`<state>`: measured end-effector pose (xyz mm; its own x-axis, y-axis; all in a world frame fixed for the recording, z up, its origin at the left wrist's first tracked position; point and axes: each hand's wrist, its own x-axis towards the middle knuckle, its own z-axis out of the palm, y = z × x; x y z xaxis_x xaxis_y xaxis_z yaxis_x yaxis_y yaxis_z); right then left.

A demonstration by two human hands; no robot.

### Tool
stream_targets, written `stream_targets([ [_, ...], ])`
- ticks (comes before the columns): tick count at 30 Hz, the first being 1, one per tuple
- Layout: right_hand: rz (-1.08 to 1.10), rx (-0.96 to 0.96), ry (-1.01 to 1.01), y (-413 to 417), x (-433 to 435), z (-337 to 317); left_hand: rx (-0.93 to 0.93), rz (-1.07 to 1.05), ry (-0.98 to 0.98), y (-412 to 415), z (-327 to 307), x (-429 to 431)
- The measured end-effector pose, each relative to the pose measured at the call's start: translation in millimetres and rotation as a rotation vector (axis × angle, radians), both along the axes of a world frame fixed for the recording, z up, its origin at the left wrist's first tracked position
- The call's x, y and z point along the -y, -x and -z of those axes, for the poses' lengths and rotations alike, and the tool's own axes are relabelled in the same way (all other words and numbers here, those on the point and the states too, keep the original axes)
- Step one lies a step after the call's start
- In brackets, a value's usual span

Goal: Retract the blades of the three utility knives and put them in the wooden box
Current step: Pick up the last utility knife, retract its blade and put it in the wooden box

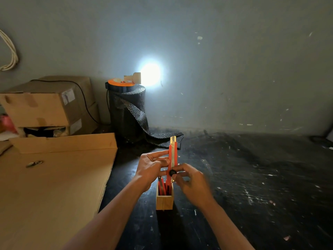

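Observation:
A red utility knife (172, 156) stands nearly upright above the wooden box (164, 202), its metal blade tip showing at the top. My left hand (151, 166) grips the knife body from the left. My right hand (191, 183) pinches the black knob (172, 172) on the knife's lower part. Inside the narrow wooden box, two other red utility knives (163, 187) stand with their ends sticking up. The box rests on the dark tabletop (252, 177), right below my hands.
A flat cardboard sheet (54, 186) with a small metal object (34, 163) covers the left side. Stacked cardboard boxes (46, 105) stand behind it. A black bubble-wrap roll (128, 112) carries an orange reel and a bright lamp (150, 73) by the wall.

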<state>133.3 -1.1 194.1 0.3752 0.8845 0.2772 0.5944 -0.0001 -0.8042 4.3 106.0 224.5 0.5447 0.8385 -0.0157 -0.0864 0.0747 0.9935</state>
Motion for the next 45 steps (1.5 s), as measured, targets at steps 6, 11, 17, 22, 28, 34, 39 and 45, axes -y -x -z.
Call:
stream_targets([
  [6, 0.010, 0.029, -0.028, 4.0, -1.1, -5.2, -0.002, -0.010, -0.099, -3.6, -7.1, -1.6],
  [11, 0.078, -0.068, -0.098, 11.6, -3.5, -6.3, 0.008, -0.011, -0.145, -4.5, -11.8, -0.1],
  [17, 0.066, -0.007, -0.083, 11.1, -3.6, -9.8, 0.037, 0.003, -0.135, -2.0, -14.4, -1.4],
  [22, 0.056, -0.037, -0.115, 12.7, -5.0, -11.8, 0.040, 0.006, -0.131, -2.9, -15.3, -1.4],
  [28, 0.088, -0.059, -0.105, 9.6, -5.4, -10.5, 0.035, 0.018, -0.131, -3.8, -16.2, -3.2],
  [34, 0.029, 0.010, -0.102, 8.3, -3.7, -9.9, 0.048, 0.007, -0.132, -3.8, -14.0, -7.0],
  [39, 0.057, 0.007, -0.090, 8.9, -7.6, -7.9, 0.046, 0.009, -0.140, -5.2, -11.9, -8.2],
  [45, 0.053, -0.042, -0.095, 9.4, -8.2, 8.1, 0.017, -0.006, -0.095, -1.4, 6.3, -10.6],
])
